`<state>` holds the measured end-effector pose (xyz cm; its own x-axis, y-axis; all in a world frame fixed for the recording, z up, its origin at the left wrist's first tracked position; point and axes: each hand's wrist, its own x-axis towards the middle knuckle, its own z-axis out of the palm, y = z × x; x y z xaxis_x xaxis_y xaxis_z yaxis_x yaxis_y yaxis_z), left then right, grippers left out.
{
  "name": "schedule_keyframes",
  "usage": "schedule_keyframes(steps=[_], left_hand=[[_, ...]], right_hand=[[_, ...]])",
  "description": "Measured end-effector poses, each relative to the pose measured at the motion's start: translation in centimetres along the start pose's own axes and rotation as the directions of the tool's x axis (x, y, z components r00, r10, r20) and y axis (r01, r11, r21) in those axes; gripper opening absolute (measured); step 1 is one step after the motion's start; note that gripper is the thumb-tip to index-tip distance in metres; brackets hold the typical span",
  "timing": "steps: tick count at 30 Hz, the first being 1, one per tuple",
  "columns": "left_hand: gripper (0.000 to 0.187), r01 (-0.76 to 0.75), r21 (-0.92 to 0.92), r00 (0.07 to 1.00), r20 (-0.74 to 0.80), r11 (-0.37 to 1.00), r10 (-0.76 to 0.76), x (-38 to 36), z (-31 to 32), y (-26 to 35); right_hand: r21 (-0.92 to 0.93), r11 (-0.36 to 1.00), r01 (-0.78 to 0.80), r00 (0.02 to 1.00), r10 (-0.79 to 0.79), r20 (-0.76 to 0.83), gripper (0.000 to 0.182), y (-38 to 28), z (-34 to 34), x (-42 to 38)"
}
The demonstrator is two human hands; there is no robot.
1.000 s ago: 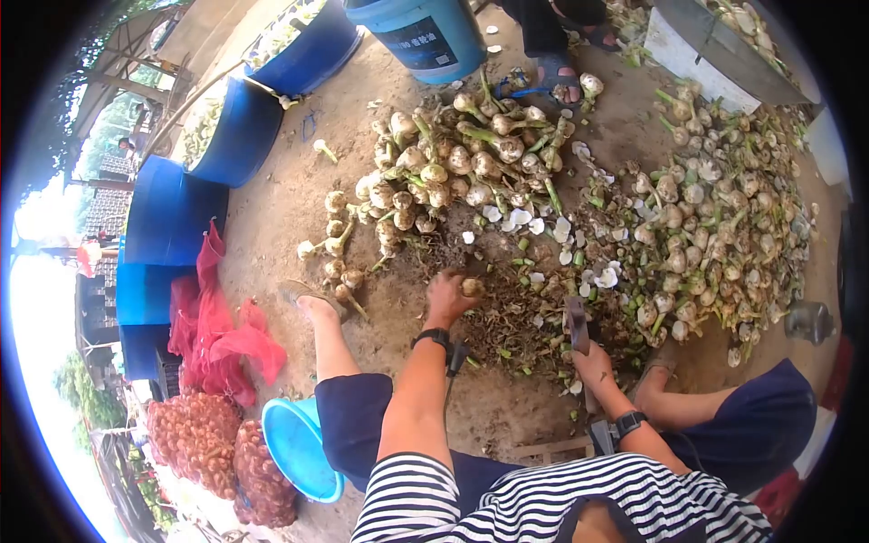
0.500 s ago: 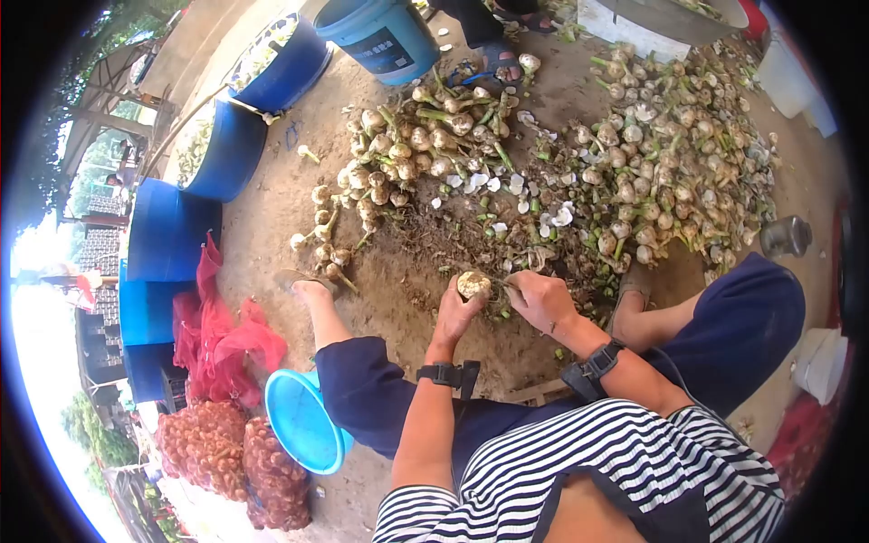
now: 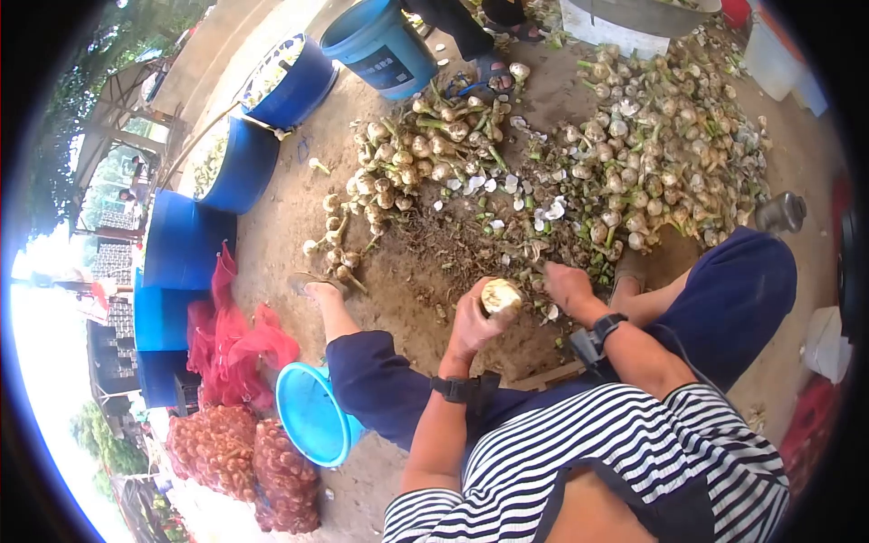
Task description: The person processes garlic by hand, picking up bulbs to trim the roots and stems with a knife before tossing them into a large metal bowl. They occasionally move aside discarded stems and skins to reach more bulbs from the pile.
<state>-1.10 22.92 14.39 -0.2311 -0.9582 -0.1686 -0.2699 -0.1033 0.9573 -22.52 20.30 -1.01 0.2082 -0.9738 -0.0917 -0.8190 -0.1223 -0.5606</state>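
Observation:
A pale, partly peeled garlic bulb (image 3: 501, 296) sits in my left hand (image 3: 477, 321), fingers wrapped round it, cut or bare face up. To its right, apart from the bulb, my right hand (image 3: 573, 290) is closed; what it holds, if anything, is too small and blurred to tell. Beyond my hands lies a heap of garlic with green stems (image 3: 398, 158), and a larger garlic heap (image 3: 661, 154) spreads at the right. White peelings (image 3: 548, 213) and dark debris cover the ground between them.
A light blue basin (image 3: 312, 414) stands beside my left knee. Red net cloth (image 3: 231, 339) and filled net sacks (image 3: 213, 452) lie at the left, near blue tubs (image 3: 186, 240). A blue bucket (image 3: 389, 59) and another person's foot (image 3: 496, 74) are at the top. A metal container (image 3: 781, 214) is right.
My left hand has moved slightly right and nearer with the bulb, whose paler face now shows. My right hand has moved right, away from the bulb. The camera view has shifted slightly.

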Motion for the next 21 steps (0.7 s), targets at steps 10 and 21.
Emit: schedule_keyframes(steps=[10,21], left_hand=[[0.058,-0.034,-0.362,0.965,-0.254,0.932,-0.064,-0.2,-2.9,-2.9],[0.031,-0.060,-0.925,0.986,-0.114,0.375,-0.124,1.9,-0.9,-4.8]], right_hand=[[0.343,0.938,0.044,0.990,0.005,-0.141,0.018,-7.2,-5.9,1.0],[0.091,0.972,-0.216,0.951,0.188,0.244,0.019,-3.8,-1.2,1.0]])
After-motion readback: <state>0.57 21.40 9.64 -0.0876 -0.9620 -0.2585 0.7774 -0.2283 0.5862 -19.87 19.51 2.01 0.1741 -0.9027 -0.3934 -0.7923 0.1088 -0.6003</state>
